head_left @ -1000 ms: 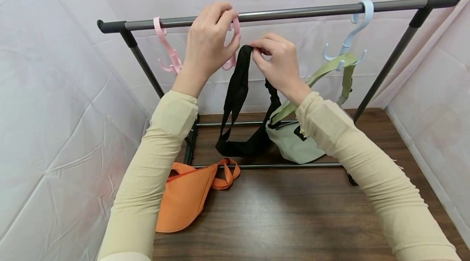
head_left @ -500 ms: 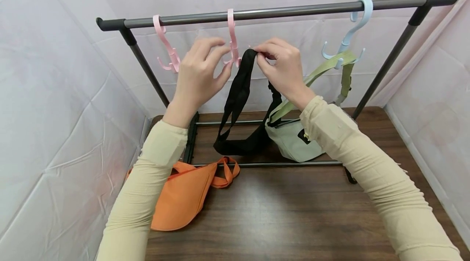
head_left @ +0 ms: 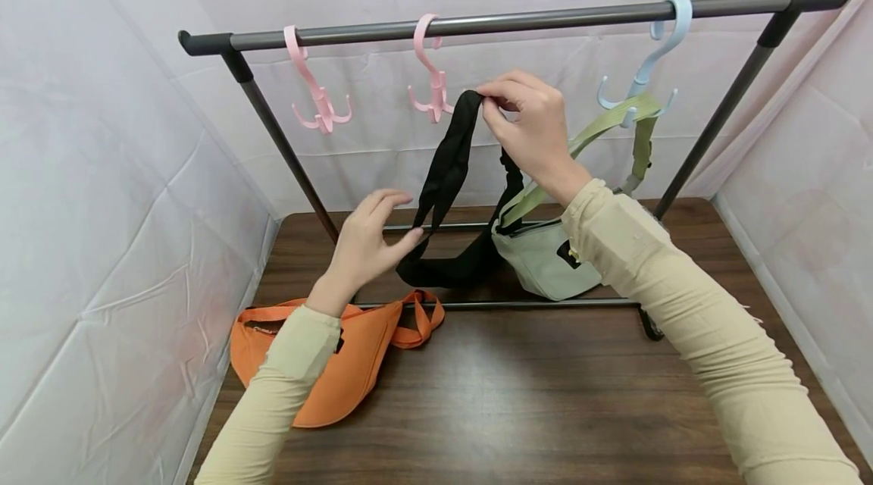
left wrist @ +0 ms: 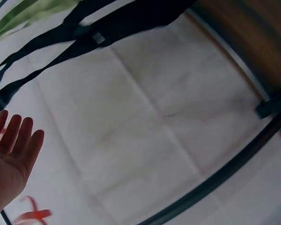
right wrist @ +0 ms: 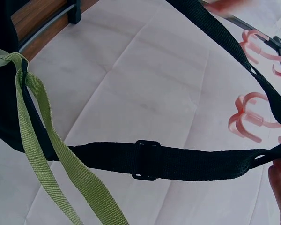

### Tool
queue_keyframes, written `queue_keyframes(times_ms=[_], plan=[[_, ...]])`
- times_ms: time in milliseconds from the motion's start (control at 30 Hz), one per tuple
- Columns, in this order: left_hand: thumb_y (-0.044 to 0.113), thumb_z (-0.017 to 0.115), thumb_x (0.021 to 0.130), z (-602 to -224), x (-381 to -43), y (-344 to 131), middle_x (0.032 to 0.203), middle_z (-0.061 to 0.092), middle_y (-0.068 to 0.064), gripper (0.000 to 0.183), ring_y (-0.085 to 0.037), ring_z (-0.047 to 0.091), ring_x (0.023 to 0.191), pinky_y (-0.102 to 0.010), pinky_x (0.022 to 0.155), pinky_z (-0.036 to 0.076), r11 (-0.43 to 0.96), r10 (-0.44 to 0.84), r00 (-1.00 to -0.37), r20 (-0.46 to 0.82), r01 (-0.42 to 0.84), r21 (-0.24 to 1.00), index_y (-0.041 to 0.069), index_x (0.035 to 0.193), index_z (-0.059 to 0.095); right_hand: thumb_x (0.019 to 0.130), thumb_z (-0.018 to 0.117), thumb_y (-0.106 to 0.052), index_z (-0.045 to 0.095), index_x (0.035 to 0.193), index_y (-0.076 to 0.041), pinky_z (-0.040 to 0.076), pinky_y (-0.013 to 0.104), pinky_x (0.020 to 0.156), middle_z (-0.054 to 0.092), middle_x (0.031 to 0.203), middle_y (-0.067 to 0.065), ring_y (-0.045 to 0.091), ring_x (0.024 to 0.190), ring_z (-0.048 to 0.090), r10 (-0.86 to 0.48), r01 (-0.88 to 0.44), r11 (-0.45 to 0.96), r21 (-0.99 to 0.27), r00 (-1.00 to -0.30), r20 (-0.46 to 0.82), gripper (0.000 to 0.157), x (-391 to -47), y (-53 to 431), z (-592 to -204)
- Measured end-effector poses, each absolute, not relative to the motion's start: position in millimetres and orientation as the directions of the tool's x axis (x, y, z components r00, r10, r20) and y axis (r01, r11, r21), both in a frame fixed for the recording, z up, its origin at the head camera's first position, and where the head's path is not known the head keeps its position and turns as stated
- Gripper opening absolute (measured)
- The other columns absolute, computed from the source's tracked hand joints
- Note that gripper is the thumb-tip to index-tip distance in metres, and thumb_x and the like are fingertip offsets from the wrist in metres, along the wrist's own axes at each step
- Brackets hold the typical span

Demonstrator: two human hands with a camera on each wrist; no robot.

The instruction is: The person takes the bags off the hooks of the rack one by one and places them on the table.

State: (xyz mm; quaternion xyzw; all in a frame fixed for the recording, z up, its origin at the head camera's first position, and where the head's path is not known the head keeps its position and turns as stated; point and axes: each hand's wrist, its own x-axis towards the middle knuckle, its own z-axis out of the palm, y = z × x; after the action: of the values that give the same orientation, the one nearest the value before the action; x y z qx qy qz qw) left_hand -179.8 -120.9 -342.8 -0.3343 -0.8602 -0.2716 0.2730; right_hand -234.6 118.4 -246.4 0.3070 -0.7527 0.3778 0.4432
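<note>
My right hand (head_left: 528, 121) pinches the top of a black bag's strap (head_left: 448, 167), just right of and below the middle pink hook (head_left: 433, 83). The strap hangs as a long loop down to the dark bag body (head_left: 453, 273) low behind the rack. In the right wrist view a black slider buckle (right wrist: 146, 160) sits on the strap. My left hand (head_left: 367, 242) is lower and to the left, fingers apart and holding nothing, close to the loop's left side. The left wrist view also shows that hand (left wrist: 11, 164) with its fingers extended, below the black webbing (left wrist: 93, 35).
From the metal rail (head_left: 546, 20) hang another pink hook (head_left: 319, 102) at left and a blue hook (head_left: 658, 57) at right. A grey-green bag (head_left: 546, 261) hangs by its green strap (head_left: 607, 121) from the blue one. An orange bag (head_left: 355, 371) lies on the wooden surface (head_left: 518, 402).
My left hand has let go of the middle pink hook and moved down and left. That hook has turned, showing its prongs. My right hand, still pinching the strap, has shifted slightly right.
</note>
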Motion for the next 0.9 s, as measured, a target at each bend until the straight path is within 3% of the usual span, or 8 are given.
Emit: queue_keyframes(times_ms=[133,300,533,900], plan=[[0.020,0.068,0.079,-371.6,-173.6,-131.0,0.115,0.056,-0.011,0.044,-0.025,0.054,0.105,-0.041,0.088,0.046,0.639,0.411,-0.753,0.514,0.640,0.426,0.003,0.117,0.054,0.080,0.054,0.006,0.071,0.084,0.004,0.050,0.015,0.067,0.066,0.079,0.012,0.015,0.070,0.060,-0.124,-0.797,0.525,-0.299,-0.420,0.899,0.018,-234.1,118.9,-246.0],[0.022,0.068,0.079,-398.3,-168.9,-138.7,0.117,0.055,-0.012,0.048,-0.029,0.053,0.107,-0.044,0.089,0.045,0.656,0.372,-0.846,0.382,0.531,0.536,0.004,0.121,0.052,0.080,0.054,0.006,0.071,0.084,0.004,0.051,0.015,0.067,0.066,0.079,0.012,0.015,0.071,0.061,-0.118,-0.792,0.526,-0.310,-0.428,0.896,0.018,-233.5,118.9,-246.0],[0.023,0.068,0.080,-427.7,-166.3,-141.6,0.121,0.053,-0.014,0.049,-0.030,0.051,0.111,-0.048,0.091,0.044,0.671,0.304,-0.916,0.262,0.401,0.624,0.004,0.122,0.052,0.080,0.054,0.005,0.071,0.084,0.004,0.050,0.014,0.067,0.066,0.079,0.012,0.015,0.071,0.061,-0.118,-0.792,0.525,-0.311,-0.429,0.895,0.018,-233.1,119.4,-247.4],[0.021,0.071,0.077,-466.7,-170.5,-139.0,0.116,0.054,-0.013,0.048,-0.028,0.053,0.104,-0.042,0.085,0.048,0.649,0.199,-0.965,0.171,0.260,0.715,0.004,0.118,0.053,0.081,0.054,0.004,0.071,0.084,0.003,0.050,0.015,0.067,0.067,0.080,0.012,0.015,0.071,0.061,-0.113,-0.791,0.530,-0.307,-0.424,0.899,0.018,-231.9,119.7,-246.9]])
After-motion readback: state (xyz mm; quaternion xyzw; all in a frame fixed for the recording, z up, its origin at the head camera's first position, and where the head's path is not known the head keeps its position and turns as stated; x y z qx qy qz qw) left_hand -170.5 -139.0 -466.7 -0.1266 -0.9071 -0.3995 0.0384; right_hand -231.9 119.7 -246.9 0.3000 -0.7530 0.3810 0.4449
